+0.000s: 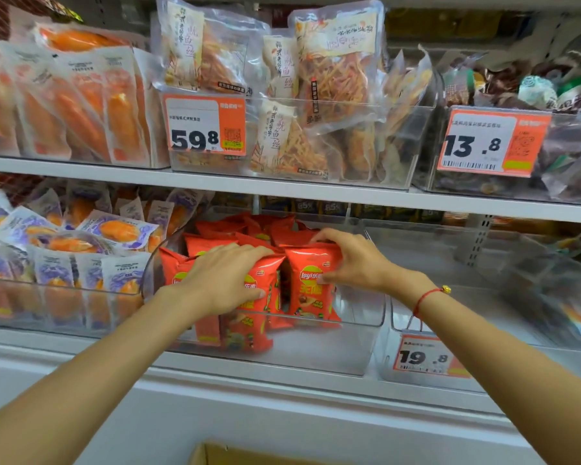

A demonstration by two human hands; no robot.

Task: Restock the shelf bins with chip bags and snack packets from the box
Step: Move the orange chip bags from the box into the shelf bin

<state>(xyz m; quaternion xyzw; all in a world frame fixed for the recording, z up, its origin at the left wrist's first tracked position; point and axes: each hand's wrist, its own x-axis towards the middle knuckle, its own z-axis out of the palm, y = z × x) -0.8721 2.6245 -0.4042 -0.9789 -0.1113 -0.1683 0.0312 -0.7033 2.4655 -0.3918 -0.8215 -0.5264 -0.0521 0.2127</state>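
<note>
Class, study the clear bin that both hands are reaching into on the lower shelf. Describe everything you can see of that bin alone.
The clear plastic bin sits on the lower shelf between two other see-through bins. Its walls are transparent with rounded corners and an open top. Red Lay's chip bags stand upright in its left and middle part; the front right floor is bare. The left hand and right hand each grip a front bag inside it.
</note>
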